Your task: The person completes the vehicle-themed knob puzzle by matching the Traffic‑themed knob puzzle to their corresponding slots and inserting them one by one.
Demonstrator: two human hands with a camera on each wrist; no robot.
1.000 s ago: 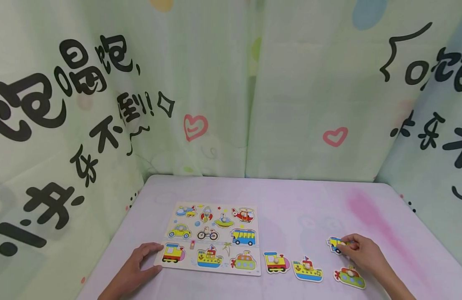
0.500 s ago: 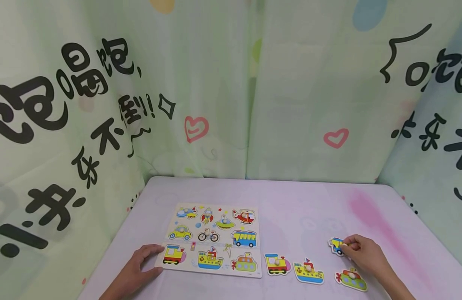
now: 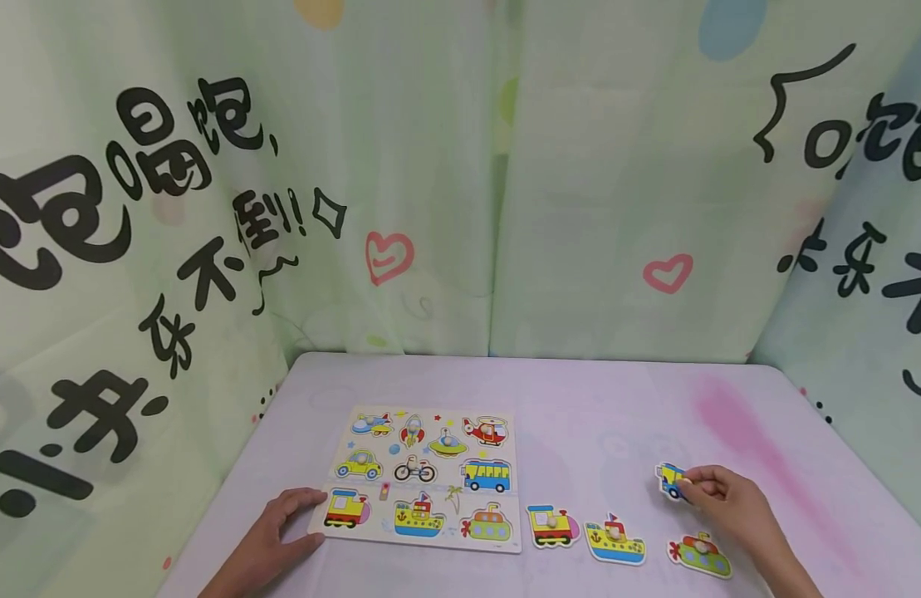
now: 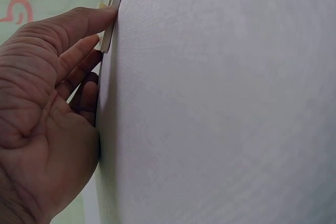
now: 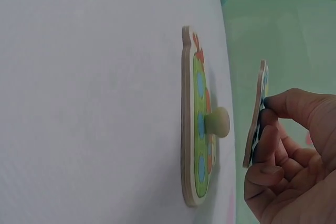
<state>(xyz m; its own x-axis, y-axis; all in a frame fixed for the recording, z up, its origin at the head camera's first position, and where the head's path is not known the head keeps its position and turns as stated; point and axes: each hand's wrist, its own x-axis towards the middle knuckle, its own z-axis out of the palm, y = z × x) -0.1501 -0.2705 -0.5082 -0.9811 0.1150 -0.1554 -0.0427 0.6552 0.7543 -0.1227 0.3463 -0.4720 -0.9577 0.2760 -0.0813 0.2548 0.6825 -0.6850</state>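
Observation:
A wooden bus puzzle piece (image 3: 668, 480), blue and yellow, is pinched by my right hand (image 3: 740, 511) at the right of the table. In the right wrist view the bus piece (image 5: 254, 124) is raised off the tabletop and tilted, its knob hidden by the fingers. Just below this hand lies a green submarine piece (image 3: 702, 556) with a round wooden knob (image 5: 218, 122). My left hand (image 3: 269, 536) rests at the puzzle board (image 3: 385, 538), its thumb (image 4: 100, 20) and fingertips touching the left edge near the front corner.
Between the board and my right hand lie a train piece (image 3: 552, 527) and a ship piece (image 3: 615, 541), face up. Pictures of several vehicles cover the board. A pale cloth with a pink patch covers the table (image 3: 595, 399), and printed curtains (image 3: 580, 208) stand behind it.
The bus piece has come up slightly and tilted in my right hand's pinch. My left hand keeps its place at the board, and the other pieces lie as before.

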